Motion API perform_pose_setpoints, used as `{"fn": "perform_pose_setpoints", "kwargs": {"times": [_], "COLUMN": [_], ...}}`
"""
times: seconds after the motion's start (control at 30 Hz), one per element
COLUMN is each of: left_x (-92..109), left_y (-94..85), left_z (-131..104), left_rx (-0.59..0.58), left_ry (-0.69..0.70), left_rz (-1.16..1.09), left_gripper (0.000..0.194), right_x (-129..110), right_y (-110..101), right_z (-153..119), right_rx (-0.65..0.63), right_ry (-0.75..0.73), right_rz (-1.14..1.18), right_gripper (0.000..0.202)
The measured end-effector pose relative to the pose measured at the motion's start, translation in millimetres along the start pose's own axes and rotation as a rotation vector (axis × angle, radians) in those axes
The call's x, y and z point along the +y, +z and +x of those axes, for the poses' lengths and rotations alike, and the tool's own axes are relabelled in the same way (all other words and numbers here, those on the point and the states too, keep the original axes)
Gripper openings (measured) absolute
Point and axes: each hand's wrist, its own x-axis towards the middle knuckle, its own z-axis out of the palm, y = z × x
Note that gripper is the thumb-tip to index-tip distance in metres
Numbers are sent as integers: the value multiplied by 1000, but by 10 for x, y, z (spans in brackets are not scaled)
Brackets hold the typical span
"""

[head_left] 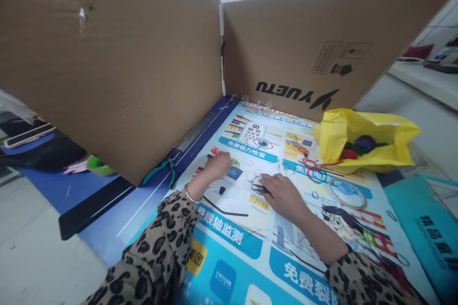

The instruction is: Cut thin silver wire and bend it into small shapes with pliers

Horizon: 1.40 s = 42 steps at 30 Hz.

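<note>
On the printed poster [246, 243], my right hand [284, 195] pinches small dark pliers [260, 188]; left hand [217, 166] curled, contents unclear; I should grip steadily.

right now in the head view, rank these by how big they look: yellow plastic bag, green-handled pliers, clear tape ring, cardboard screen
1. cardboard screen, by far the largest
2. yellow plastic bag
3. green-handled pliers and clear tape ring: they look about alike, so I won't rank them.
</note>
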Motion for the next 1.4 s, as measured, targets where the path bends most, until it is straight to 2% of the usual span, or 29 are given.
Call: {"fn": "perform_pose_setpoints", "kwargs": {"times": [0.2,0.43,0.6,0.77,0.9,1.03,1.3,1.4], "left_x": [-147,-249,-291,-334,-267,-172,-137,-154], "left_y": [-183,-218,-269,-324,-323,-304,-321,-330], "left_z": [-51,-78,-61,-85,-113,-120,-154,-156], "left_rx": [-73,-244,-202,-204,-226,-237,-321,-306], "left_ry": [48,117,157,95,50,26,113,119], "left_rz": [-135,-203,-172,-60,46,130,171,161], "left_gripper": [15,8,13,11,7,12,11,11], "right_x": [-4,26,48,42,33,31,33,38], "right_y": [-8,25,55,50,39,39,49,55], "right_z": [0,-1,-2,0,1,-6,-27,-27], "right_rx": [-10,-14,-15,-27,-33,-22,-3,-13], "right_ry": [12,22,20,16,13,-6,-62,-74], "right_rz": [31,42,39,24,8,4,22,34], "right_gripper": [32,32,32,32,31,31,30,30]}}
